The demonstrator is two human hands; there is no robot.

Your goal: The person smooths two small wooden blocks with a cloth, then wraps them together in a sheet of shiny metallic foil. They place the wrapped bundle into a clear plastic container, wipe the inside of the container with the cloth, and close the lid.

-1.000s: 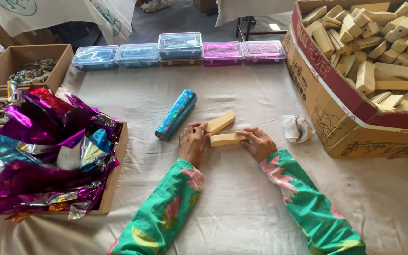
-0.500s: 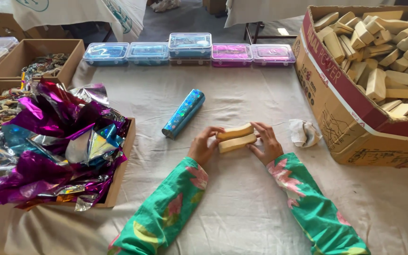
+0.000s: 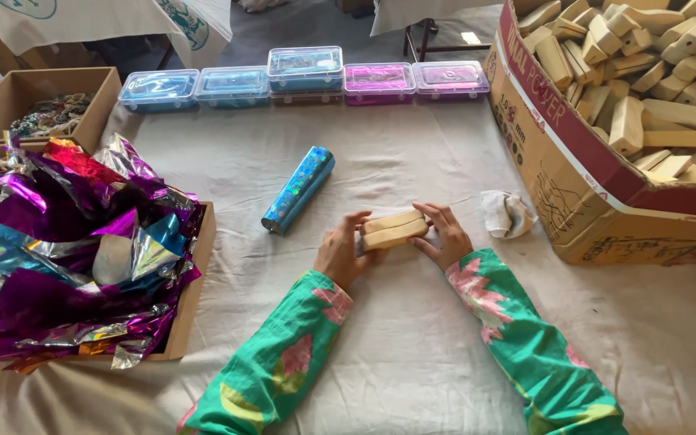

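Note:
Two pale wooden blocks (image 3: 394,229) lie side by side, pressed together, on the cloth-covered table (image 3: 412,346). My left hand (image 3: 342,250) grips their left end and my right hand (image 3: 444,235) grips their right end. Both arms wear green sleeves with pink flowers. A shiny blue roll of foil (image 3: 298,190) lies on the cloth just left of and beyond my left hand.
A big cardboard box (image 3: 582,185) full of wooden blocks stands at the right, a crumpled white cloth (image 3: 507,213) beside it. A row of plastic boxes (image 3: 308,76) lines the far edge. Crumpled purple and silver foil (image 3: 66,258) fills a box at the left.
The two blocks were angled apart a second ago; both hands have now pushed them together into a parallel pair. The view has shifted a little.

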